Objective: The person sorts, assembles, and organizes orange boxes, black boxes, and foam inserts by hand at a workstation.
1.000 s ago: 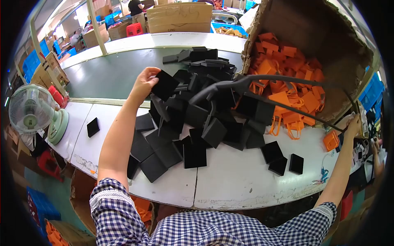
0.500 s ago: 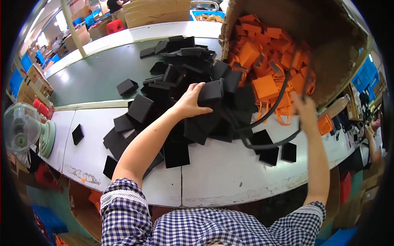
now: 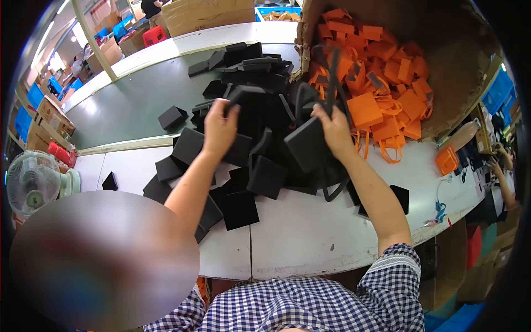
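My left hand (image 3: 221,128) is closed on a black box (image 3: 247,99) above the pile, its thumb and fingers on the box's left edge. My right hand (image 3: 334,128) grips a black padded piece (image 3: 307,145) at its right side, and a black strap (image 3: 333,74) rises in a loop beside the fingers. Under and between the hands lies a heap of black boxes and pads (image 3: 267,177). Small orange bags (image 3: 365,110) fill a large cardboard box (image 3: 462,66) to the right of the right hand.
A green fan (image 3: 34,182) stands at the far left, near a red object (image 3: 62,155). A blurred oval covers the lower left. An orange bag (image 3: 447,160) and blue-handled tool (image 3: 440,212) lie on the right of the white table (image 3: 310,243). Another person's arm (image 3: 502,180) shows far right.
My right hand has moved left from near the orange bags to the black pile and now holds a black piece. My left hand has shifted left. The blurred oval has appeared.
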A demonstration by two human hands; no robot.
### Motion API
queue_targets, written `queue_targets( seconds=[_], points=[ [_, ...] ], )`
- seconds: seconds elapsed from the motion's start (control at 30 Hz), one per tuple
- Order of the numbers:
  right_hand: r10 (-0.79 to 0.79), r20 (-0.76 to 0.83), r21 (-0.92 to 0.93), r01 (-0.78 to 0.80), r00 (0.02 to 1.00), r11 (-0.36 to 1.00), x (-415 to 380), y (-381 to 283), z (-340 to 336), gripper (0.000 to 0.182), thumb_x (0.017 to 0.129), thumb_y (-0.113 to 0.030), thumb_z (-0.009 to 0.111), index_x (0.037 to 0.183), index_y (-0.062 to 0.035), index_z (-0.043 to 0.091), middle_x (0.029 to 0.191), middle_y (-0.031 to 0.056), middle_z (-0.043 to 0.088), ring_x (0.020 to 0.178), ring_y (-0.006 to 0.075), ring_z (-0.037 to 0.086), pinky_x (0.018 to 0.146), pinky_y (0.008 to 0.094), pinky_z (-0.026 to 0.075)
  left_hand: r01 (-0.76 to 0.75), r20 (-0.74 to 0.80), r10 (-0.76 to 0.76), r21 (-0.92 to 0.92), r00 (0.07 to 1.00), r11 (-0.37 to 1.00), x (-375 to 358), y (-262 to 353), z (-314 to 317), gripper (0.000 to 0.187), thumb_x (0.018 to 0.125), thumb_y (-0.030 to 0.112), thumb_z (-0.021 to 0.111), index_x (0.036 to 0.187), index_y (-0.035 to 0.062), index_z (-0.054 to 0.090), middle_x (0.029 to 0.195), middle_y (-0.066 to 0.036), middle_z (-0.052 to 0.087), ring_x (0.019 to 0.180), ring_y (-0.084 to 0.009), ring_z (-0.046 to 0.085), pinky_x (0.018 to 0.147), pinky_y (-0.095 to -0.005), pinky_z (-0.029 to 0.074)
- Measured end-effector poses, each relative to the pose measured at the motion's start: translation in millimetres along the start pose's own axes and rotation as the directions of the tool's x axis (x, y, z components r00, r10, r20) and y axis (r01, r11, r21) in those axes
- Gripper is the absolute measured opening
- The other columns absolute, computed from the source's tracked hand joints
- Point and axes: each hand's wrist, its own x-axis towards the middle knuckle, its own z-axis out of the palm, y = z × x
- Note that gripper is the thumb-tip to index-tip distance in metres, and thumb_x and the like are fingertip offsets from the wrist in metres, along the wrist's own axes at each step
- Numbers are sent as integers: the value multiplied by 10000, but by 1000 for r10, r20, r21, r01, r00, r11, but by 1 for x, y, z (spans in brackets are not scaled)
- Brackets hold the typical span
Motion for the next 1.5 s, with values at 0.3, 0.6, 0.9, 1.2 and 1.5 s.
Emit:
queue_targets(
  seconds=[0.3, 0.6, 0.9, 1.2, 1.5],
  points=[
    [-212, -135, -44, 208, 968, 977, -9, -46, 18, 358, 1021, -334, 570, 1058, 21, 598, 763, 164, 635, 699, 278, 629, 681, 377, 495, 114, 583, 222, -483, 781, 868, -47, 86, 14, 182, 883, 110, 758, 1010, 11, 674, 1247, -67, 544, 1136, -123, 514, 937, -300, 439],
    [-420, -213, -24, 425, 882, 905, 12, -157, -90, 328, 1023, -353, 570, 867, -67, 539, 635, -52, 467, 549, 39, 437, 491, 234, 332, -235, 323, 121, 345, 939, 909, -11, 58, -21, 708, 814, 332, 818, 1344, -13, 498, 1413, -202, 461, 1328, -316, 448, 1093, -391, 384],
    [-441, -321, 54, 481, 838, 875, -41, -246, -188, 308, 1046, -333, 548, 902, -63, 521, 616, -42, 429, 477, 55, 385, 449, 230, 292, -655, 803, 274, 181, 530, 734, -138, 146, 65, 1253, 571, 446, 918, 1563, 72, 250, 1624, -238, 168, 1480, -435, 208, 1167, -552, 207],
    [-229, -909, -336, -289, 348, 896, -346, -114, -497, 322, 1021, -364, 547, 895, -69, 576, 646, -30, 526, 570, 85, 520, 541, 275, 389, -793, 822, 243, 348, 514, 500, -133, 40, 87, 473, 945, 127, 581, 1413, 107, 510, 1613, -178, 241, 1489, -405, 202, 1174, -576, 211],
    [605, -778, -389, -885, 167, -256, -551, 29, -466, 824, 787, -708, 660, 1102, 54, 676, 1003, 270, 716, 974, 408, 697, 849, 466, 542, -725, 810, 194, 355, 554, 590, -129, 74, 72, 660, 856, 177, 717, 1457, 75, 467, 1627, -207, 202, 1500, -410, 187, 1185, -555, 201]
  ],
)
